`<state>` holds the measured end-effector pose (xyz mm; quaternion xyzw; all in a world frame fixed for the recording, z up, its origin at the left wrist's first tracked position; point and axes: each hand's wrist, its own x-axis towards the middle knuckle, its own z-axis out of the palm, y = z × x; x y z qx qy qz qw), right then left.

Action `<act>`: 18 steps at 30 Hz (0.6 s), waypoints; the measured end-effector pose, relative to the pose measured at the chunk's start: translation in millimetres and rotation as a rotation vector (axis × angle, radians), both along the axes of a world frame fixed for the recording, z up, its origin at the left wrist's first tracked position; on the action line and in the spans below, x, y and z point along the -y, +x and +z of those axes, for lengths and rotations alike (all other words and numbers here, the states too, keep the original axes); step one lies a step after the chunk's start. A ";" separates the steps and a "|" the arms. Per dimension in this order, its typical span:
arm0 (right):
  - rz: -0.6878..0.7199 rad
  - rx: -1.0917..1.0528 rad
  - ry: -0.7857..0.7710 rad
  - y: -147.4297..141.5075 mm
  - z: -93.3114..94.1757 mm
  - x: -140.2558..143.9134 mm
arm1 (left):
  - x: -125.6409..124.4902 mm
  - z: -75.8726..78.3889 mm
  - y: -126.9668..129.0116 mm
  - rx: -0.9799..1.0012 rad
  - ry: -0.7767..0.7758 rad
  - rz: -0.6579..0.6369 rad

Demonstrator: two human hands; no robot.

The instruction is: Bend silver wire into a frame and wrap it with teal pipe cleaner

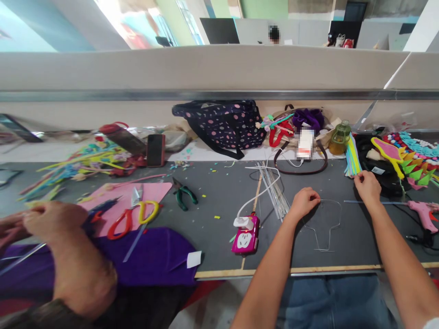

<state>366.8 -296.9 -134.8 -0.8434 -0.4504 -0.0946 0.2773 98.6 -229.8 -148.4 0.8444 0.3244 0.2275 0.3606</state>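
Observation:
My left hand [303, 202] pinches the top of a bent wire frame [328, 228] that lies on the grey table [212, 196]. My right hand [367, 185] rests with closed fingers at the lower end of a bundle of multicoloured strips [351, 157], right of the frame. A bundle of straight thin wires [274, 189] lies just left of my left hand.
A co-worker's arm [68, 246] works at the left over purple felt [154, 256], pink felt, scissors [132, 217] and green pliers [185, 195]. A pink power strip [245, 237] sits near the front edge. A pink glue gun [423, 212] lies right. Bags [222, 123] line the back.

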 end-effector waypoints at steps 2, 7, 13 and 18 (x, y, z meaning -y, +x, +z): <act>0.023 0.034 0.002 -1.0 -0.3 1.5 | 0.1 0.5 -0.3 -0.006 -0.002 0.000; 0.098 0.071 0.029 -3.8 0.6 18.4 | 0.3 2.1 -0.5 -0.019 0.000 0.000; 0.158 0.005 0.116 -11.2 12.5 57.2 | -0.3 2.8 0.1 -0.038 -0.001 0.000; 0.211 -0.091 0.263 -19.8 23.0 73.3 | 0.1 1.1 1.6 -0.025 0.005 -0.009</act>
